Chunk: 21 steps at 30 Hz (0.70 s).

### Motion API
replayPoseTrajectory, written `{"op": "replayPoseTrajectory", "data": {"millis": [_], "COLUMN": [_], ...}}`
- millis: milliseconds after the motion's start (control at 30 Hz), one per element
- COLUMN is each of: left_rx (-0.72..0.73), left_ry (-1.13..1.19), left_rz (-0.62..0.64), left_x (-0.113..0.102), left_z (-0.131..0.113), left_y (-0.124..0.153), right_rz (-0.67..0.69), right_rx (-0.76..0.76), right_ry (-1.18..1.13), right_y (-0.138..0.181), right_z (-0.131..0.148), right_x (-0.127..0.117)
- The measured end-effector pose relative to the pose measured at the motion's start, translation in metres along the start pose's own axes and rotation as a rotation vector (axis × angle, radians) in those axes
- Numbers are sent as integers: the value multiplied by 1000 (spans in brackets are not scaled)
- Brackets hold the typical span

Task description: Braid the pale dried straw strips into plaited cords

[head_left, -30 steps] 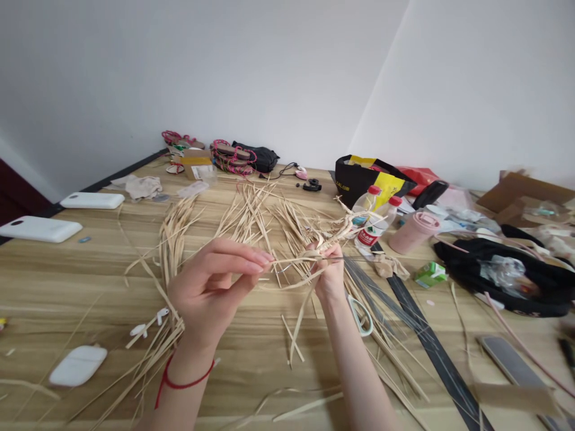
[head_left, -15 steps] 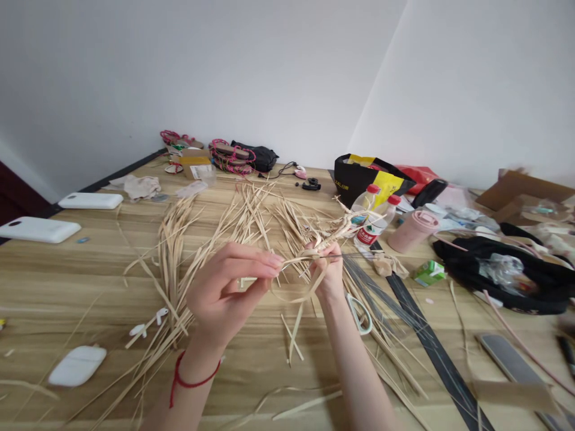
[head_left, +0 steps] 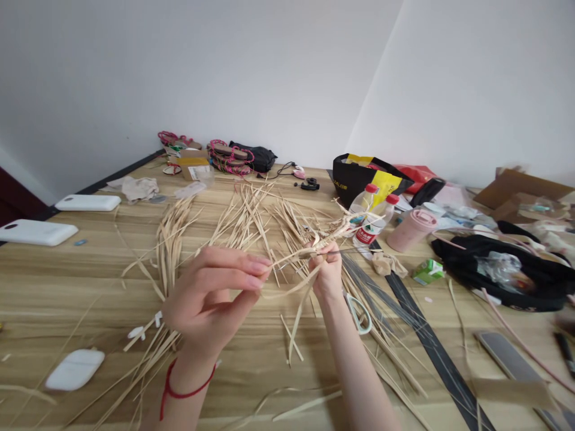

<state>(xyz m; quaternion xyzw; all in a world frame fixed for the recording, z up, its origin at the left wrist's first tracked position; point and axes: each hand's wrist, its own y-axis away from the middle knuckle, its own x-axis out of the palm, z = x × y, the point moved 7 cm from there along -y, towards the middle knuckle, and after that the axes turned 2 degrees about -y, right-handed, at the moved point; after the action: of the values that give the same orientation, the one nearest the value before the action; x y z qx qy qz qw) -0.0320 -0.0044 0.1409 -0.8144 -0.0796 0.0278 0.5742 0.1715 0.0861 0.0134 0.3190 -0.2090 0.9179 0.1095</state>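
My left hand (head_left: 215,296) pinches the end of a pale flat plant strip (head_left: 287,260) between thumb and fingers. The strip runs rightward to my right hand (head_left: 327,272), which is closed around a woven piece of the same strips (head_left: 336,229). Loose strip ends loop below and hang down between the hands. A thin dark length sticks out to the right of my right fist; I cannot tell what it is. Bundles of loose strips (head_left: 173,230) lie on the wooden table beyond and to the left of my hands.
Scissors with pale handles (head_left: 359,314) lie beside my right forearm. Two red-capped bottles (head_left: 371,224), a pink cup (head_left: 412,229) and a black-yellow bag (head_left: 359,179) stand at the back right. A white earphone case (head_left: 75,369) and power banks (head_left: 87,202) are at left.
My left hand has moved left and slightly down, drawing the strip out. The loop below the hands has become narrower. My right hand has stayed almost in place.
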Motion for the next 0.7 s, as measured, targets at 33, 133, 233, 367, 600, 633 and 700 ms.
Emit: {"op": "replayPoseTrajectory", "data": {"millis": [33,133,233,367,600,633,700], "left_rx": [-4,-39,-58,-78,-76,-76,-77], "left_ry": [16,44,26,-11,-41,-48,-52], "left_rz": [4,25,45,58,31,31,35], "left_x": [1,4,8,10,9,9,10], "left_z": [0,1,2,5,7,6,6], "left_y": [0,2,5,8,8,8,8], "right_rz": [-7,-12,-3,-6,11,5,-8], "right_rx": [2,14,5,-3,10,11,13], "right_ry": [8,12,-2,-7,-35,-23,-1], "right_y": [0,0,-1,-2,-1,-1,-1], "right_z": [0,-2,-2,-1,-1,0,0], "right_x": [-1,-3,-2,-2,-1,-1,-1]}}
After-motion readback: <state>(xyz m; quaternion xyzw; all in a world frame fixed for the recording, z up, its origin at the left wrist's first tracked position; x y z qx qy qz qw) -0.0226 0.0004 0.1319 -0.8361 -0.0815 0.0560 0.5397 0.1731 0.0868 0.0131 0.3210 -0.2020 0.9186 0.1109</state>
